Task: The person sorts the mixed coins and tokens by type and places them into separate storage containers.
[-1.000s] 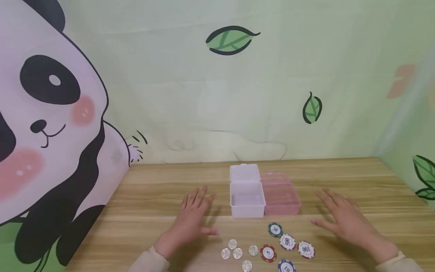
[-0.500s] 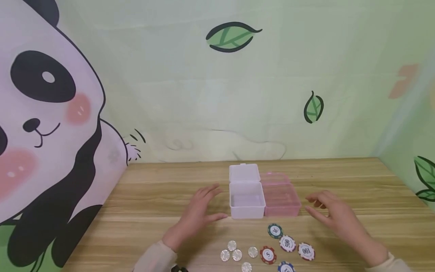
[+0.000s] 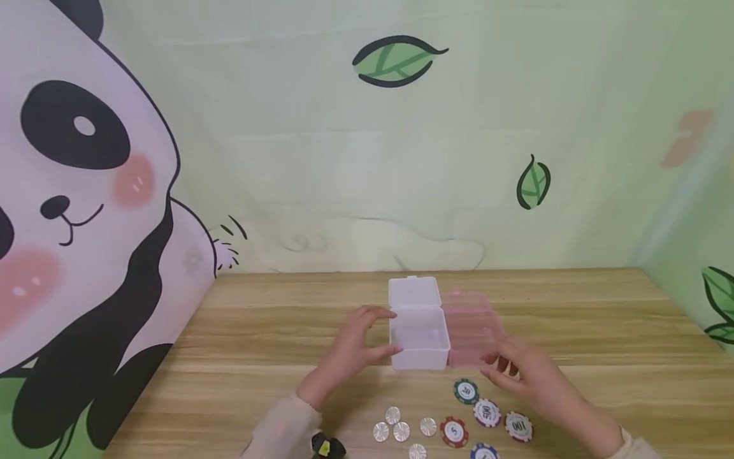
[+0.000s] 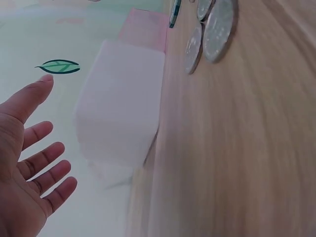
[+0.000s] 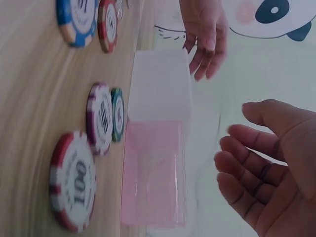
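While the white box point(image 3: 420, 359) and, just to its right, the pink box point(image 3: 467, 358) stood on the table point(image 3: 258, 344) with their lids raised on the far side, the head view showed five silvery discs point(image 3: 401, 431) and five poker chips point(image 3: 486, 413) lying nearer, outside both boxes. The left hand point(image 3: 351, 345) was at the white box's left side, thumb and fingers parted; the right hand point(image 3: 533, 373) was by the pink box's near right corner, fingers loosely bent. Neither gripped anything; contact with the boxes could not be told there.

In the left wrist view, the left hand's palm held nothing.

In the right wrist view, the right hand was likewise without a grip, the chips lying apart from it. The work seemed barely started: lids up, discs and chips seemingly all left to handle.
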Demonstrator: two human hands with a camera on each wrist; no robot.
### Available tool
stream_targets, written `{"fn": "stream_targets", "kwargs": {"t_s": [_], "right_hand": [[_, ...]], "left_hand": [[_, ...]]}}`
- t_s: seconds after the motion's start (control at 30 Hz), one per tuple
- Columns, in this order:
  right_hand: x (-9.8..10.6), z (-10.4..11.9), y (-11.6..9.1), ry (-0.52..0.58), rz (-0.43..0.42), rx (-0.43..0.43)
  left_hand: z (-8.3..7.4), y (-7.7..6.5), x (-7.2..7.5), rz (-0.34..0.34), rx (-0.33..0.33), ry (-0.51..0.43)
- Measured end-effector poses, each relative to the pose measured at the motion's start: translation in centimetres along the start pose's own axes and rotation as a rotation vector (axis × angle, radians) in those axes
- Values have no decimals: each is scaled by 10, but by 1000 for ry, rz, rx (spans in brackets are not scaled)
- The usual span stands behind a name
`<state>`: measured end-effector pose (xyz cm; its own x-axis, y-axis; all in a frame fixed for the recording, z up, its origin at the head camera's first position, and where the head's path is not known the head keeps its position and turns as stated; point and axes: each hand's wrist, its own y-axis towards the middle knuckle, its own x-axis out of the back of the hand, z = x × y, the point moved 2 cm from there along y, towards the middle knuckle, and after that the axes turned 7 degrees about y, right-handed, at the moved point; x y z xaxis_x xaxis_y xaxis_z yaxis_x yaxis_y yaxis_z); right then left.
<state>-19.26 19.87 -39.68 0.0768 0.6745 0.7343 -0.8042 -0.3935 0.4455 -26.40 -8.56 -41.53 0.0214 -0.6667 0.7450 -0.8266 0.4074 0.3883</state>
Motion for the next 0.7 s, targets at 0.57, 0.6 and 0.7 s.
{"fn": "stream_targets", "kwargs": {"t_s": [0.57,0.6,0.7], "right_hand": [[-48,23,13,143,306,53],[-51,24,13,145,320,41],[-58,26,13,123,355,32]], "left_hand": [[1,-6,-16,-9,15,86],[0,-5,-17,-10,15,88],[1,-3,-18,-16,26,92]]}}
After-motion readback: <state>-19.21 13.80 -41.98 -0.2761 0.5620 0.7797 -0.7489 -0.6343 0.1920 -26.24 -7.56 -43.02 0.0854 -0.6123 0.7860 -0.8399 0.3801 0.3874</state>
